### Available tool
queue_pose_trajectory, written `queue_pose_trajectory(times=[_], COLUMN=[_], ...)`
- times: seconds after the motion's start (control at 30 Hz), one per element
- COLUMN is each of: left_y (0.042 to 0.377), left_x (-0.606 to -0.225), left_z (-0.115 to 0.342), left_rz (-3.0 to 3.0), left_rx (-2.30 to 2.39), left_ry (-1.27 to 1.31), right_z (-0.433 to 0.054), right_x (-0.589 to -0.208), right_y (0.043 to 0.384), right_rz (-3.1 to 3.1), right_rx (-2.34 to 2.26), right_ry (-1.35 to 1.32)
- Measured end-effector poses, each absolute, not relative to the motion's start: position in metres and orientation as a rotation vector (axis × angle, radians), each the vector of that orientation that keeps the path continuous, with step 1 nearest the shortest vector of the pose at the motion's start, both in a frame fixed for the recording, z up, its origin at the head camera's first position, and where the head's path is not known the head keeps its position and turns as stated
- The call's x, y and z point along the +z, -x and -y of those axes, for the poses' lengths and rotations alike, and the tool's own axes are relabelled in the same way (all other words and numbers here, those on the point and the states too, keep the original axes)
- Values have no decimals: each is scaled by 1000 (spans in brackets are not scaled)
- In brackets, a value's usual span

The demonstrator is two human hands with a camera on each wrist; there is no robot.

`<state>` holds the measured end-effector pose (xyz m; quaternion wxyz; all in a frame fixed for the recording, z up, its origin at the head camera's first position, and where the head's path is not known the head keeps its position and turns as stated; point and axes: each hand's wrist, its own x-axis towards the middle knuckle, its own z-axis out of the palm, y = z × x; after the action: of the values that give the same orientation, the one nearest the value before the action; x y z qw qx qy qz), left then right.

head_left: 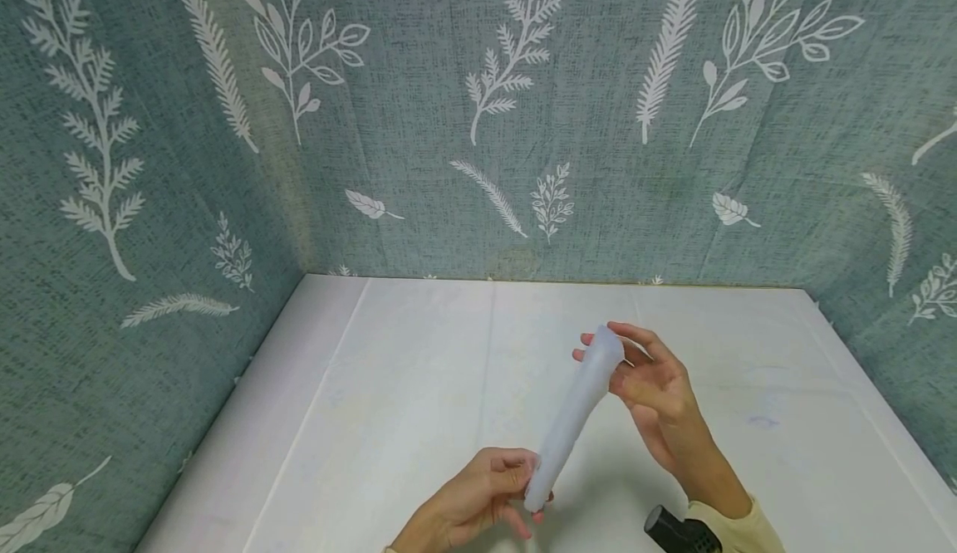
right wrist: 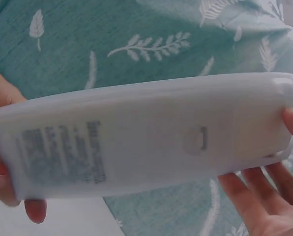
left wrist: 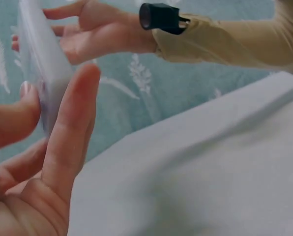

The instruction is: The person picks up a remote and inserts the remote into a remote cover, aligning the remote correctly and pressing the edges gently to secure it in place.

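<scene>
A long, flat pack in a frosted white wrap (head_left: 571, 424) is held up at a slant above the white table. My left hand (head_left: 482, 486) pinches its lower, nearer end between thumb and fingers. At the upper, farther end, my right hand (head_left: 661, 391) grips it with the thumb on one side and fingers on the other. Blurred dark print shows through the wrap (right wrist: 151, 142) in the right wrist view, too faint to read. The left wrist view catches the pack (left wrist: 45, 59) nearly edge-on, with my left index finger (left wrist: 70, 132) extended beside it.
Beneath the hands spreads a white-covered table (head_left: 389, 387). Green fabric with white leaf patterns (head_left: 419, 121) hangs along the back and both sides. A black wrist camera (head_left: 684, 530) sits at the right cuff.
</scene>
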<state>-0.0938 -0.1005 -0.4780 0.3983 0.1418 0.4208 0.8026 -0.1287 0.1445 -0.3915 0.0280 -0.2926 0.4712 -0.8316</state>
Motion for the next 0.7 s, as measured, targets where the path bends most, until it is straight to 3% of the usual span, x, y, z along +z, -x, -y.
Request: queue_pose_trajectory(times=[0.3,0.7], left_y=[91,87], left_x=[-479,-476], left_z=[100,98], left_rz=[-1165,-1211], left_rx=[2109,2232], left_ry=[-251,-139], right_z=[-144,-145], right_x=[-383,-381], right_y=[123,124], right_rz=[-1623,-1485], right_rx=[-2526,-2558], right_ry=[744,855])
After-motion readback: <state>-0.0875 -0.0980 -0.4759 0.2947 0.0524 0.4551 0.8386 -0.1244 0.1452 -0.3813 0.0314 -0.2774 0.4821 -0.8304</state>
